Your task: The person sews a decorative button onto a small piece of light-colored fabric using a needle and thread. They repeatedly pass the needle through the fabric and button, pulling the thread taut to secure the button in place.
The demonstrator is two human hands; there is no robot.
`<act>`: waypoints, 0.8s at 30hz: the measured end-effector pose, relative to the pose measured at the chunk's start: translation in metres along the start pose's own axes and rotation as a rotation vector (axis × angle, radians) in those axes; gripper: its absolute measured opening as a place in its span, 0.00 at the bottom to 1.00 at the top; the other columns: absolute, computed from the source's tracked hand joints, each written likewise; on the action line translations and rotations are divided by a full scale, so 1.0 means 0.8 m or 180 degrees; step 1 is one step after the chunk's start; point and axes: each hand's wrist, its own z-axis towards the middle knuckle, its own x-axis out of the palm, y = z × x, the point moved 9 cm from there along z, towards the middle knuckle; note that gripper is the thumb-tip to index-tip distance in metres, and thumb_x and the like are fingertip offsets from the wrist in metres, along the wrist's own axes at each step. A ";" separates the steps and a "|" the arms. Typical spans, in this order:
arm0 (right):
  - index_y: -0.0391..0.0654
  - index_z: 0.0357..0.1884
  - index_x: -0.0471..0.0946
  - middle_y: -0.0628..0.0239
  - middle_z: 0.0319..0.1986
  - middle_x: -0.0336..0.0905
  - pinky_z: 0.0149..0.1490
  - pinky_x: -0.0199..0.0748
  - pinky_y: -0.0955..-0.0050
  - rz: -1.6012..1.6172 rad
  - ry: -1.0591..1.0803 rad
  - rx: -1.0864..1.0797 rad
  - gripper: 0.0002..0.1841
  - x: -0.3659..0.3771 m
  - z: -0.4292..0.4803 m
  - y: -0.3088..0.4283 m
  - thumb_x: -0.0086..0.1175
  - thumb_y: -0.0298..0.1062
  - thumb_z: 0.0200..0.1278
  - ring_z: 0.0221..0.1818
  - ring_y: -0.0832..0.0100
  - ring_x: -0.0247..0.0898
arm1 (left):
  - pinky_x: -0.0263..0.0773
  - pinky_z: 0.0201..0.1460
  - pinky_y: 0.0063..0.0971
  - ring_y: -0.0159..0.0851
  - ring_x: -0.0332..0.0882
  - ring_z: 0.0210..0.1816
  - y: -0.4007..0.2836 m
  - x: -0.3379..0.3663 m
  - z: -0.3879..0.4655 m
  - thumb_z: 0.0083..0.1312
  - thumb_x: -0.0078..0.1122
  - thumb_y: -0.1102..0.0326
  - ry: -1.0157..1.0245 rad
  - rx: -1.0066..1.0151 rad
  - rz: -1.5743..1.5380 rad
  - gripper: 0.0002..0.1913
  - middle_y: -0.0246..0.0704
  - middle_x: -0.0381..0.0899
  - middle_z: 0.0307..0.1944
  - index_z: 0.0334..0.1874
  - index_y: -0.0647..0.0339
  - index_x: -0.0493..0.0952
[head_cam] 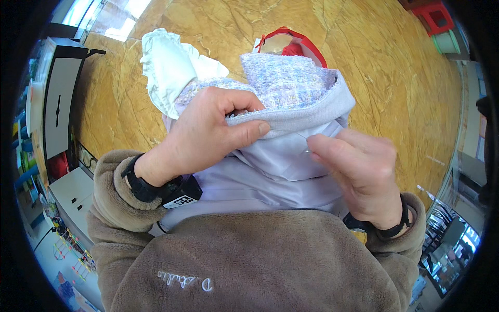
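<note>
A lavender tweed garment (286,82) with a smooth satin lining (273,183) lies across my lap. My left hand (210,124) pinches the garment's pale turned-up hem (304,117), thumb on the outside and fingers tucked behind the edge. To the right of it, my right hand (354,163) grips a thin sewing needle (301,135) between thumb and fingertips. The needle's tip points toward the hem, a little below it. Something small and shiny, perhaps a ring or thimble, shows at the right fingers. A white ruffled piece (169,66) hangs off the garment's left side.
Beyond the garment a red-rimmed clear container (308,41) holds something red on the marbled yellow floor (390,78). White cabinets (64,105) stand at the left. A red plastic stool (434,17) and a pale green tub (447,43) are at the far right.
</note>
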 end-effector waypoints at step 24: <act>0.39 0.37 0.79 0.59 0.19 0.71 0.28 0.68 0.64 -0.0019 -0.0600 0.0025 0.08 0.042 0.020 0.004 0.63 0.18 0.57 0.22 0.59 0.73 | 0.71 0.39 0.27 0.29 0.75 0.33 0.011 -0.005 0.003 0.65 0.66 0.66 -0.0111 -0.0063 -0.0369 0.11 0.35 0.79 0.28 0.39 0.69 0.82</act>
